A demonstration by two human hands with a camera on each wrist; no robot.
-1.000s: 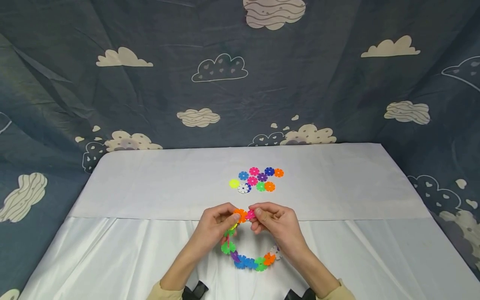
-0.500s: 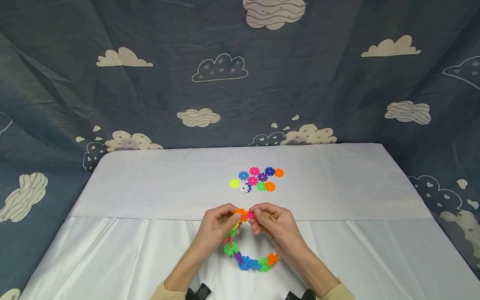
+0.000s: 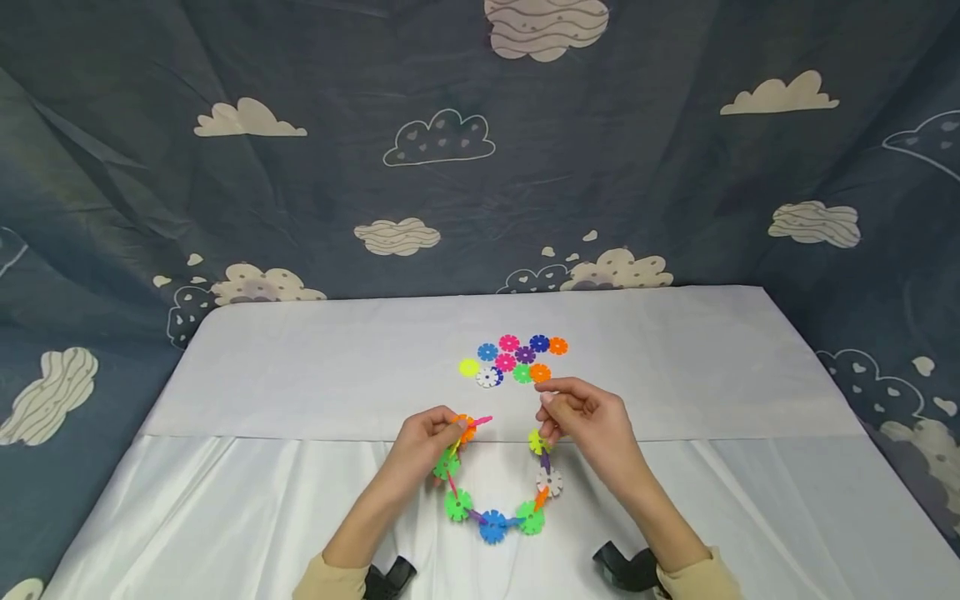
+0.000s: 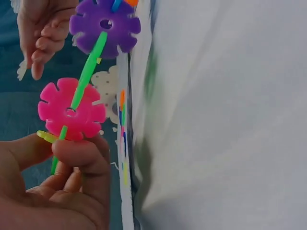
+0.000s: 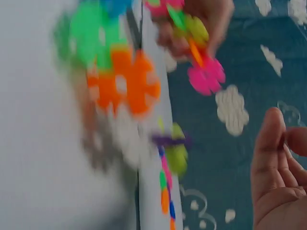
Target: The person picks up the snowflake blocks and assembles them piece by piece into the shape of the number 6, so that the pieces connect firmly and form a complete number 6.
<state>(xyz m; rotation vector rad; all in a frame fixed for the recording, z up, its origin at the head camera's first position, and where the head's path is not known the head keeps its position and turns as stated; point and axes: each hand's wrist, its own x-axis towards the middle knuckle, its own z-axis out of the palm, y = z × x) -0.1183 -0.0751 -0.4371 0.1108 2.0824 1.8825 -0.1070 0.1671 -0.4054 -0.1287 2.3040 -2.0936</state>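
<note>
A chain of linked plastic snowflake discs (image 3: 492, 527) hangs in an open loop below my hands in the head view. My left hand (image 3: 422, 450) pinches it near its left end, by an orange disc (image 3: 468, 427); a pink disc (image 3: 483, 420) sticks out edge-on beyond. In the left wrist view a pink disc (image 4: 72, 109) and a purple disc (image 4: 105, 24) show above the fingers. The chain's other end is a yellow disc (image 3: 537, 442), just below my right hand (image 3: 588, 415). In the right wrist view that hand holds nothing, apart from the blurred chain.
Loose snowflake discs lie in a cluster behind the hands, among them a blue disc (image 3: 487, 352), a yellow disc (image 3: 468, 367) and an orange disc (image 3: 558, 346). They rest on the white-covered table (image 3: 300, 367). A dark cloud-print cloth (image 3: 600, 150) hangs behind.
My right hand has let go of the pink disc and moved right and slightly up. My left hand has shifted a little left with the chain, whose loop now stands open at the top.
</note>
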